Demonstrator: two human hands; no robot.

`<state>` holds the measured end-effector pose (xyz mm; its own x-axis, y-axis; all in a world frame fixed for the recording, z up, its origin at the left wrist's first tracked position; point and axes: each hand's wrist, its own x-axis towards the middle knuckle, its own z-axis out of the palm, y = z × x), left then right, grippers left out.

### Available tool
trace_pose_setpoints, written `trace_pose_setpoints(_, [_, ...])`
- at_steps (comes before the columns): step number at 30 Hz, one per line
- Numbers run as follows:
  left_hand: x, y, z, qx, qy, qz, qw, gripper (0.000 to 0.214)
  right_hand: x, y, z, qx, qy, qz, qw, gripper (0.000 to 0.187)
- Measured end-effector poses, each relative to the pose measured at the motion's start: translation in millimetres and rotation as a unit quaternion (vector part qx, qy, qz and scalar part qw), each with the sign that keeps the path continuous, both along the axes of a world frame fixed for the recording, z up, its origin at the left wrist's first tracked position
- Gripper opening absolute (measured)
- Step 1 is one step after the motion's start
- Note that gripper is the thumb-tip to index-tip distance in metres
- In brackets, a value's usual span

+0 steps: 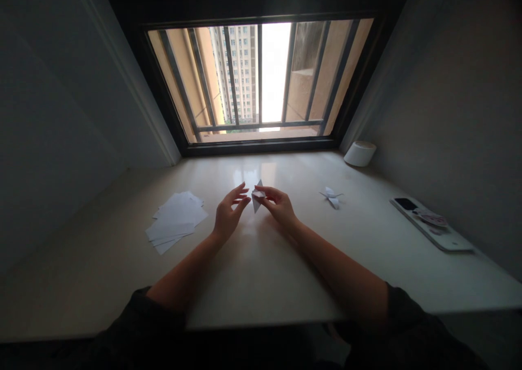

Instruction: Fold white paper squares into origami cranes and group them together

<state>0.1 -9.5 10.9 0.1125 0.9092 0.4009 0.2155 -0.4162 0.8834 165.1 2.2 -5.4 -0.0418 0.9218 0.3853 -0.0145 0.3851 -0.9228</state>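
Note:
Between thumb and fingers, my right hand (pixel 278 204) pinches a small piece of folded white paper (pixel 256 202), raised just above the pale surface. Pointed tips of the paper stick out above and below the fingers. My left hand (pixel 230 209) is just left of it, thumb and fingers apart, with nothing in its grasp. A folded paper crane (pixel 331 197) lies to the right of my hands. Off to the left is a loose, overlapping pile of white paper sheets (pixel 176 220).
A phone (pixel 432 226) with a grip on its back lies near the right wall. In the far right corner stands a white cylindrical object (pixel 359 154). A barred window (pixel 261 147) rises behind the pale countertop (pixel 248 288), whose front edge is close to me.

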Motion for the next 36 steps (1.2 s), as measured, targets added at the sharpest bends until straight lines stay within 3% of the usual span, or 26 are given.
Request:
trace_pose_setpoints(4, [1.8,6.2,-10.7,-0.147,-0.05,-0.077,0.985,0.044,-0.3,-0.6,0.5,0.029,-0.006,-0.002,1.0,0.029])
trace_pose_setpoints(8, [4.6,3.4,-8.7,-0.202,-0.071,-0.119,0.97,0.039,-0.6,-1.4,0.1,0.03,-0.023,-0.003,0.999,0.028])
trace_pose_setpoints(15, [5.0,0.4,-4.0,-0.207,-0.089,-0.099,0.969,0.043,0.0,-2.3,3.0,0.0,0.033,0.075,0.997,0.025])
trace_pose_setpoints(24, [5.3,1.6,-8.5,-0.17,-0.094,-0.085,0.977,0.046,-0.4,-1.8,1.2,-0.014,-0.012,0.061,0.998,0.023])
trace_pose_setpoints(31, [4.8,1.4,-8.4,-0.157,-0.093,-0.091,0.979,0.045,-3.0,-3.8,3.5,-0.055,0.033,0.122,0.99,0.029])
trace_pose_setpoints(36, [5.8,2.0,-9.4,-0.189,-0.124,-0.093,0.97,0.047,-0.9,-1.8,1.5,-0.074,0.034,0.146,0.986,0.032])
